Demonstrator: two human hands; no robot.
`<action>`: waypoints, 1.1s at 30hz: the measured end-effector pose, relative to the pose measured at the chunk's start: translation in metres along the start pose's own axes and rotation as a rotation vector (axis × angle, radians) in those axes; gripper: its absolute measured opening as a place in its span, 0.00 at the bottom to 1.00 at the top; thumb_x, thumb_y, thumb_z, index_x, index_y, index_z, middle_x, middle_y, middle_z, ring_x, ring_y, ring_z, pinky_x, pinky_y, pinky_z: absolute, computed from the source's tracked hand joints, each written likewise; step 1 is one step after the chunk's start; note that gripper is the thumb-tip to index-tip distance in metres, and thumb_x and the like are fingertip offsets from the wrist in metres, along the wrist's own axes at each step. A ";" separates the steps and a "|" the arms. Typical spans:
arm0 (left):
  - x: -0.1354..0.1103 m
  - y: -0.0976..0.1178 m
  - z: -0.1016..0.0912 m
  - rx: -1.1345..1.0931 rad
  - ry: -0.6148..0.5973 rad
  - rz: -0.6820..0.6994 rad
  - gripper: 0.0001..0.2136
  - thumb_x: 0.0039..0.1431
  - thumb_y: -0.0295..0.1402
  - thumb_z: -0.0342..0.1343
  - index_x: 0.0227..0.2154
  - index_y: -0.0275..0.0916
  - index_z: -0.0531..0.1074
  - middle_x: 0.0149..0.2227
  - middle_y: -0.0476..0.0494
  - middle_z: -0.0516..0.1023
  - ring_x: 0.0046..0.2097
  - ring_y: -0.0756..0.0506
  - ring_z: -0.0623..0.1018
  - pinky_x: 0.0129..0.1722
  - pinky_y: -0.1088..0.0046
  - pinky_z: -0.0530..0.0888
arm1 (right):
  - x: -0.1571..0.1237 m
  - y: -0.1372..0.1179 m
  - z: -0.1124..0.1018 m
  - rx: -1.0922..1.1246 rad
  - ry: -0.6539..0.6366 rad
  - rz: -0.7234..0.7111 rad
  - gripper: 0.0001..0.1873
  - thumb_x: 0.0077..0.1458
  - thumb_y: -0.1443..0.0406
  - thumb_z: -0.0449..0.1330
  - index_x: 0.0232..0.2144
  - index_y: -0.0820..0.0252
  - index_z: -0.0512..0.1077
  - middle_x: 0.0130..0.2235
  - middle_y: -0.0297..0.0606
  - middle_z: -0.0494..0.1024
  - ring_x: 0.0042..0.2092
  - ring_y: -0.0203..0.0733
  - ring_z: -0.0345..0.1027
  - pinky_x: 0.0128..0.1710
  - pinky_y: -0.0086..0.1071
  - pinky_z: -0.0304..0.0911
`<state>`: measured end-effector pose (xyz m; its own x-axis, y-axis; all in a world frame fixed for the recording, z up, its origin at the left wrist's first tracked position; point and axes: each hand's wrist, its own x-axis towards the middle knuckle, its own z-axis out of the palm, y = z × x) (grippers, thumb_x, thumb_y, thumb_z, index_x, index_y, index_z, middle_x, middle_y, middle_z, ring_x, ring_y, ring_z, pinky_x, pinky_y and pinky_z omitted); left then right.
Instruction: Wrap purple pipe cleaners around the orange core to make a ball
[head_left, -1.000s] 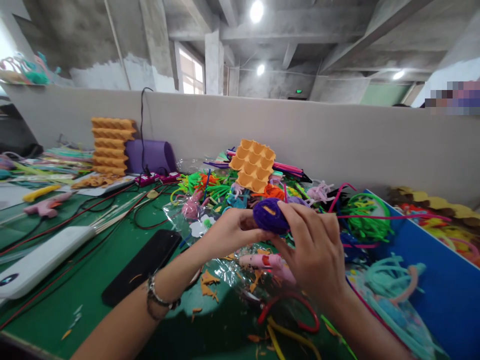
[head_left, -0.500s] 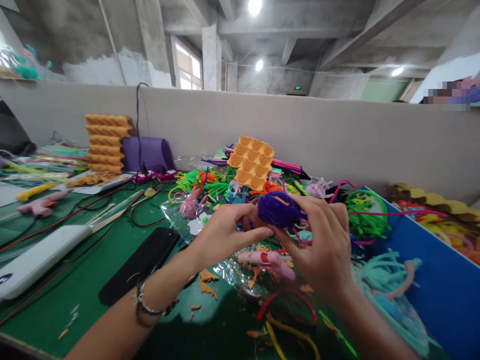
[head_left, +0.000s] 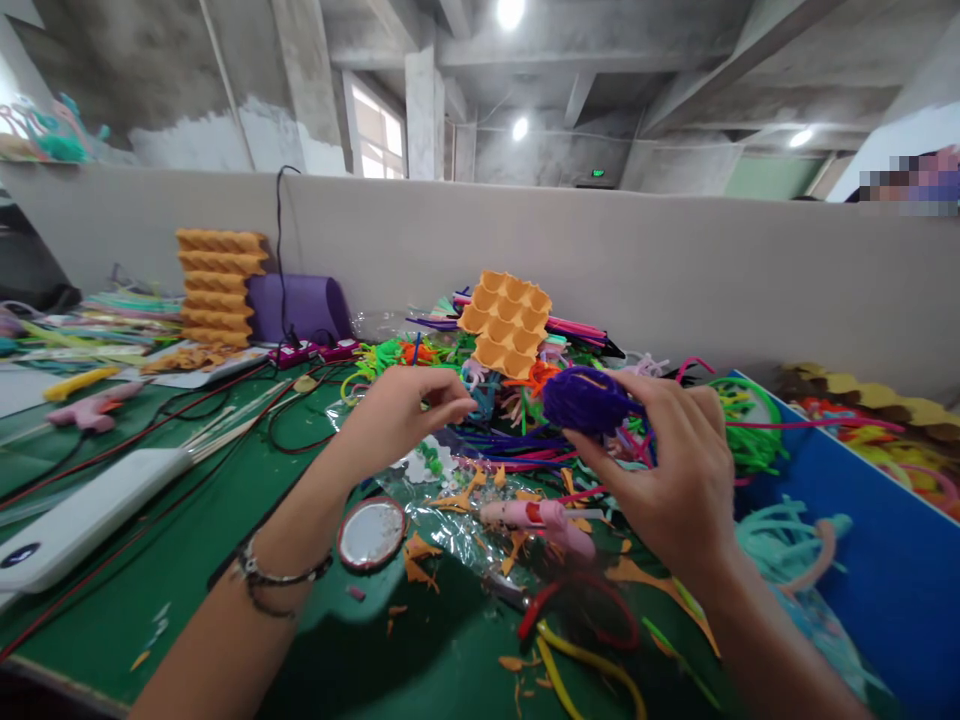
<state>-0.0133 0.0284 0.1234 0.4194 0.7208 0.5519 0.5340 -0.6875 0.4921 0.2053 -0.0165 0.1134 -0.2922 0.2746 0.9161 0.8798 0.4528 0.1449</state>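
My right hand [head_left: 675, 475] grips a fuzzy purple ball-like piece [head_left: 583, 398] and holds it up over the heap of coloured pipe cleaners [head_left: 495, 440]. My left hand [head_left: 401, 408] hovers to its left, apart from the purple piece, with thumb and fingers pinched together; what is between them is too small to make out. A bracelet circles my left wrist. Below my hands a pink glue gun [head_left: 540, 520] lies on crinkled clear plastic, and a small round mirror [head_left: 371, 532] rests on the green table [head_left: 187, 570].
An orange egg-tray-shaped foam piece [head_left: 504, 325] tops the heap. At the left stand a stack of orange foam [head_left: 217, 290], a purple container [head_left: 296, 308], red cables and a white device [head_left: 82, 520]. A blue board [head_left: 892, 580] borders the right side. A grey partition runs behind.
My left hand has let go of the purple piece and drawn left. My right hand has carried the piece slightly right and up. The round mirror has come into sight.
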 end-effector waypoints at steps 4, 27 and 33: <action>0.001 0.006 0.020 -0.078 -0.120 0.007 0.11 0.53 0.39 0.55 0.36 0.38 0.73 0.23 0.52 0.77 0.24 0.53 0.73 0.23 0.79 0.65 | -0.004 -0.002 0.005 -0.065 0.004 -0.074 0.14 0.53 0.62 0.58 0.42 0.61 0.64 0.35 0.42 0.75 0.36 0.45 0.67 0.35 0.37 0.59; -0.001 0.008 0.046 0.555 0.101 0.491 0.23 0.67 0.36 0.34 0.21 0.37 0.67 0.17 0.53 0.72 0.18 0.53 0.69 0.20 0.74 0.57 | -0.010 -0.001 0.015 -0.175 0.013 -0.101 0.12 0.53 0.61 0.57 0.37 0.63 0.64 0.29 0.41 0.71 0.31 0.44 0.63 0.32 0.37 0.59; -0.003 0.005 0.027 0.527 0.165 0.463 0.21 0.67 0.35 0.35 0.24 0.37 0.70 0.21 0.52 0.76 0.22 0.52 0.73 0.24 0.76 0.63 | -0.008 0.011 0.014 -0.219 0.038 -0.058 0.13 0.51 0.60 0.60 0.37 0.62 0.64 0.28 0.40 0.71 0.31 0.45 0.63 0.33 0.38 0.59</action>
<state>0.0080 0.0249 0.1062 0.5942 0.3143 0.7404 0.6289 -0.7554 -0.1840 0.2124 -0.0016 0.1027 -0.3335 0.2196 0.9168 0.9236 0.2709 0.2711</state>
